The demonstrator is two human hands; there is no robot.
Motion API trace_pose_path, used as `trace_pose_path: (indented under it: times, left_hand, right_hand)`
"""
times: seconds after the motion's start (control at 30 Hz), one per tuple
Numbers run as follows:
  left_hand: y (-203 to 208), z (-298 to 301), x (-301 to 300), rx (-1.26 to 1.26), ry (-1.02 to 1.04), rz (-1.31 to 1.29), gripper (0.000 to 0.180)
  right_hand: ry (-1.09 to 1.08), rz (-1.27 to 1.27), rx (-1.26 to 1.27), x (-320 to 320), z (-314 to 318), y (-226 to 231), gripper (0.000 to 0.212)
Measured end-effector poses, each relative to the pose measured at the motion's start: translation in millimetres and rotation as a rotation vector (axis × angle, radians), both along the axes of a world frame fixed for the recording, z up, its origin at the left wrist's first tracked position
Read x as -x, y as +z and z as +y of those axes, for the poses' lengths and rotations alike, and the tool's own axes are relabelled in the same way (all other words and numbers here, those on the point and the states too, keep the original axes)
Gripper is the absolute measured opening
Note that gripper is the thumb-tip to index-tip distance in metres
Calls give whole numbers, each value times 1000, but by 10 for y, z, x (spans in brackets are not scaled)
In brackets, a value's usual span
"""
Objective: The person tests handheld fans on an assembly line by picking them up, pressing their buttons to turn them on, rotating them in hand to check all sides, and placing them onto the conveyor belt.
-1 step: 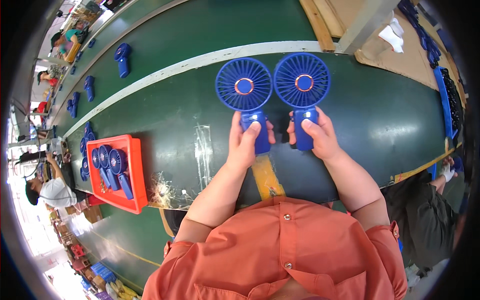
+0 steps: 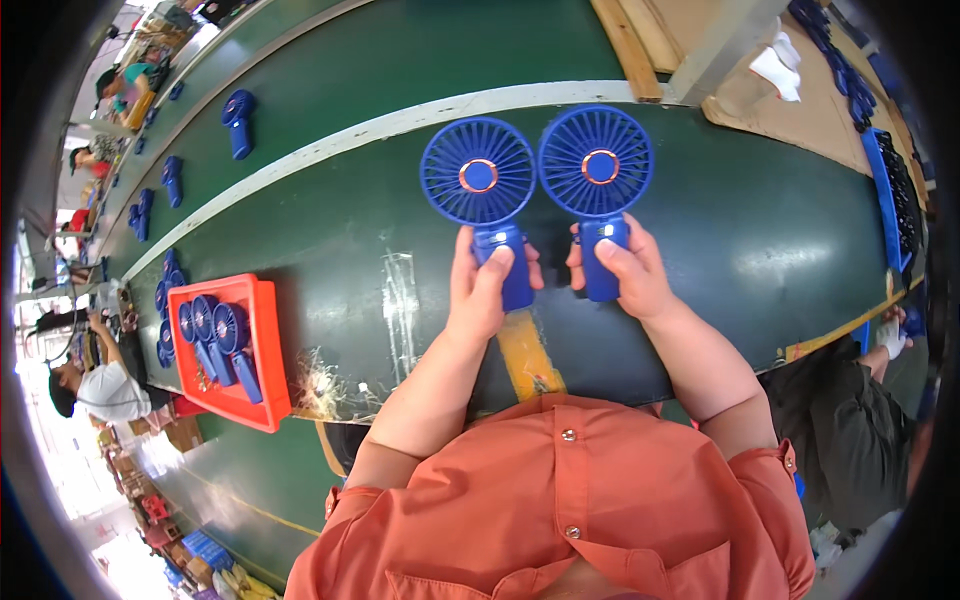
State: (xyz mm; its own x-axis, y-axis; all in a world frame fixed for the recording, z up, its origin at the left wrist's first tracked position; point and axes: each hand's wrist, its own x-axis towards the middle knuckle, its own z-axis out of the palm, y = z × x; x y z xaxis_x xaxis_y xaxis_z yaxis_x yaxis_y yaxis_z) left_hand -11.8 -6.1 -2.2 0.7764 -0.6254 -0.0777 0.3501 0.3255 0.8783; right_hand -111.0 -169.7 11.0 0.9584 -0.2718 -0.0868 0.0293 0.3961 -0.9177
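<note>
I hold two blue handheld fans side by side above the green workbench (image 2: 330, 220), heads away from me and round grilles facing up. My left hand (image 2: 477, 290) is closed around the handle of the left fan (image 2: 479, 176), its thumb lying on the front. Around the other handle is my right hand (image 2: 642, 275), gripping the right fan (image 2: 599, 168) the same way. Each grille has a copper-coloured ring at its hub, and a small light patch shows at the top of each handle. The two heads nearly touch. My fingers hide the backs of the handles.
Left of me, a red tray (image 2: 268, 350) holds several blue fans (image 2: 231, 328). Beyond a white rail (image 2: 350, 140), more fans (image 2: 238, 125) lie on a green belt. A blue crate (image 2: 885, 200) of dark parts stands at right. Co-workers sit at far left and right.
The whole view has shifted slightly, so the bench, tray and fans sit a little further left. Both hands keep the same hold on the fans.
</note>
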Motion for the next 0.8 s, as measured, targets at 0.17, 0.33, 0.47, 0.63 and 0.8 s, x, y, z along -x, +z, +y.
trace_pose_path:
  times: [0.17, 0.33, 0.47, 0.63, 0.8]
  left_hand:
    - [1, 18, 28, 17, -21, -9, 30]
    - [15, 6, 44, 11, -32, 30, 30]
    - [14, 1, 23, 7, -25, 45, 30]
    - [13, -5, 12, -32, -11, 41, 30]
    - [-2, -13, -4, 43, -30, 50, 26]
  right_hand:
    - [11, -46, 12, 10, 26, -47, 31]
    - [2, -8, -28, 15, 11, -48, 31]
    - [16, 7, -54, 0, 0, -12, 31]
    - [14, -2, -83, -34, -1, -62, 32]
    - [0, 3, -99, -42, 8, -52, 33]
